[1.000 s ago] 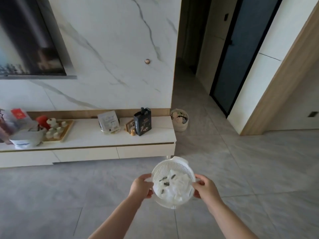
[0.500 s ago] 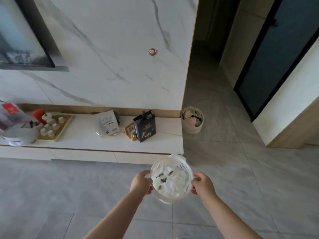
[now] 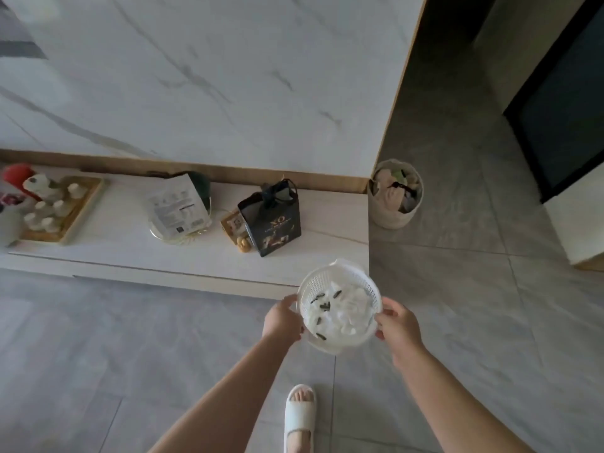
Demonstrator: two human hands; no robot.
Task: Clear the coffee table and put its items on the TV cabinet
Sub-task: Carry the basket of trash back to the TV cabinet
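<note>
While standing on grey floor tiles just short of the TV cabinet [image 3: 202, 256], a person holds a white perforated basket [image 3: 340, 304] between both hands, above the floor at the cabinet's near right corner. The left hand [image 3: 283, 322] grips the basket's left rim with curled fingers; the right hand [image 3: 399, 328] grips the right rim the same way. Crumpled white tissue and several dark seed husks [image 3: 322, 300] lie inside the basket. On the cabinet top stand a black gift bag [image 3: 273, 223], a white printed pouch [image 3: 176, 207] leaning on a round dish, and a wooden tray [image 3: 73, 214] of small white cups at far left. A beige fabric bin [image 3: 395, 201] sits on the floor just beside the cabinet's right end. One foot in a white slipper [image 3: 299, 416] shows below the arms.
</note>
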